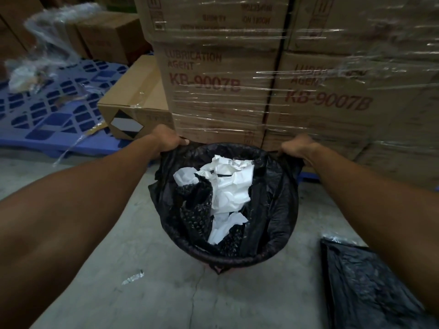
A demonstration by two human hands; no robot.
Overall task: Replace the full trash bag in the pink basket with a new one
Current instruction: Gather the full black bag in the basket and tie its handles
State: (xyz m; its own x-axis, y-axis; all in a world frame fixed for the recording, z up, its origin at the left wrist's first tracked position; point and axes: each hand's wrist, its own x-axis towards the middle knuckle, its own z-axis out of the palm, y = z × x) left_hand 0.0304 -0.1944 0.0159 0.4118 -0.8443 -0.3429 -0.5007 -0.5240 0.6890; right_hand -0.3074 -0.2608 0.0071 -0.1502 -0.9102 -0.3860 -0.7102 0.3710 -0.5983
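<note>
While both arms extend forward, the left hand (167, 141) and right hand (298, 146) each keep a grip clamped on opposite far rim edges of the full black plastic trash bag (268, 200), which sits on the grey concrete floor (166, 293).

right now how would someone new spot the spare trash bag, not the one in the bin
Start at the lined bin on the concrete floor between both arms. The spare trash bag lies to its right, under the right forearm. It is flat and empty, while the bin's bag holds white paper.
</note>
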